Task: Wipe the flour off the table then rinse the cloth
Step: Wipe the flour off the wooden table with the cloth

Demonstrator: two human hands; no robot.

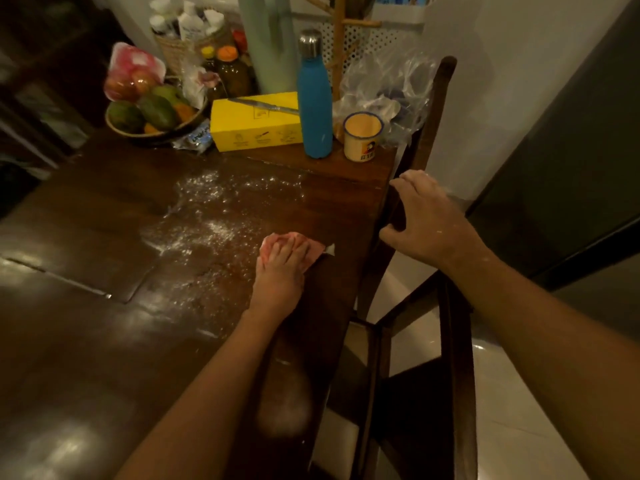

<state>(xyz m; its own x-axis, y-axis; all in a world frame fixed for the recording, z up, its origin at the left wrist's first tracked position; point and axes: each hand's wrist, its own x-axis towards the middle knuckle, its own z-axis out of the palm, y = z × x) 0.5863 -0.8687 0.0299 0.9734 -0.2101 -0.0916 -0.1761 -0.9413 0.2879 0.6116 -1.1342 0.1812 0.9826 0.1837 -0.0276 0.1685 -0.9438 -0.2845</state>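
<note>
Cloth [314, 251] near table [86, 209] edge | left hand [280, 271] flat on it | right hand [429, 220] grips chair [445, 98] | flour [194, 233] leftward

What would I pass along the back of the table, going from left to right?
From the left: fruit bowl → yellow box → blue bottle → cream mug.

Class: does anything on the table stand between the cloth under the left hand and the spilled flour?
Nothing visible does. The left hand presses the cloth at the right edge of the flour. The yellow box and blue bottle stand beyond it, not between.
</note>
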